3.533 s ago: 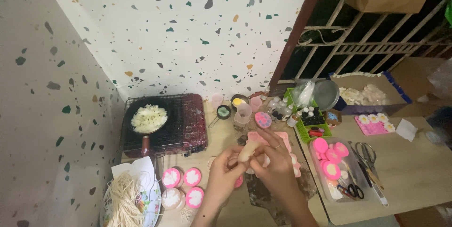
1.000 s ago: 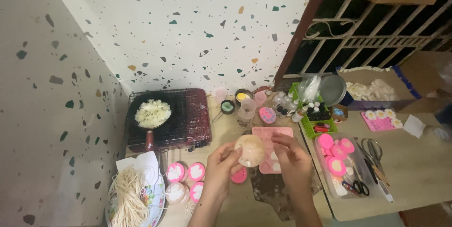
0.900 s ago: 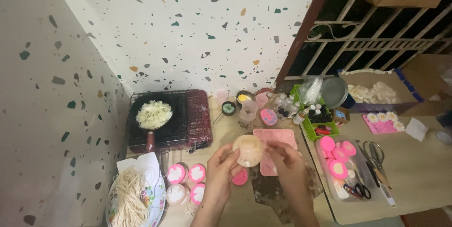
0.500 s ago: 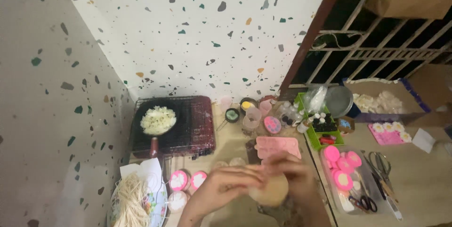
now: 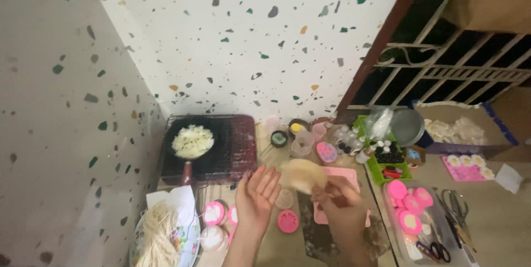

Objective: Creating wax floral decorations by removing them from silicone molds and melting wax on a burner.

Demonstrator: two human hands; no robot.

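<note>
Right hand (image 5: 338, 203) pinching a thin, pale round wrapper (image 5: 302, 175) at its lower right edge, fingers closed on it, lifting it clear of the table (image 5: 498, 211). Left hand (image 5: 258, 192) hovering open just left of the wrapper, palm turned up, fingers spread and loosely curled, gripping nothing; whether fingertips are touching the wrapper's edge: cannot tell.

Lying under and just beyond the right hand: pink rectangular board (image 5: 348, 177). Sitting between the two wrists: small pink round mould (image 5: 288, 221), with a paler disc (image 5: 285, 198) just above it. Resting left of the left forearm: pink-rimmed round lids (image 5: 213, 212). Standing further left, near the bottom edge: plate of pale noodle-like strands (image 5: 160, 236).

Sitting beyond the left hand, against the speckled wall: small dark pan (image 5: 192, 144) holding white chopped filling, on a dark red grill stove (image 5: 237, 146). Crowding beyond the wrapper: little cups and jars (image 5: 303, 137). Standing to the right of the right hand: green tray of small bottles (image 5: 384, 156), then a clear box of pink round lids (image 5: 409, 206), with scissors (image 5: 454, 205) lying beside it.
</note>
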